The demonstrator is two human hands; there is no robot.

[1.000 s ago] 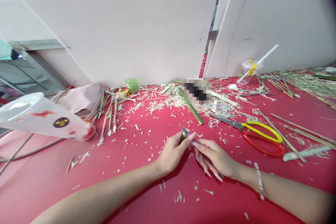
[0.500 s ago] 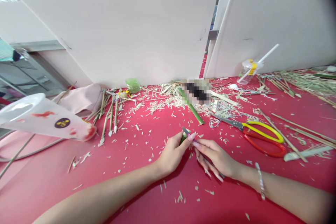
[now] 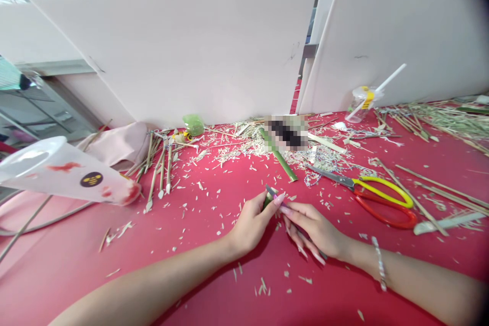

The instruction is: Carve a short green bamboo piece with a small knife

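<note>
While right hand [image 3: 314, 225] holds knife [image 3: 269, 190], green piece [image 3: 267, 200] sits inside left hand [image 3: 248, 226].

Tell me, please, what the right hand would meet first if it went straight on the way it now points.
The right hand would most likely meet the left hand first, at its thumb; whether the two already touch is hard to tell from this view.

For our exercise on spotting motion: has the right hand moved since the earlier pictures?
No: judged against the scissors, the right hand shows no clear shift any way.
</note>
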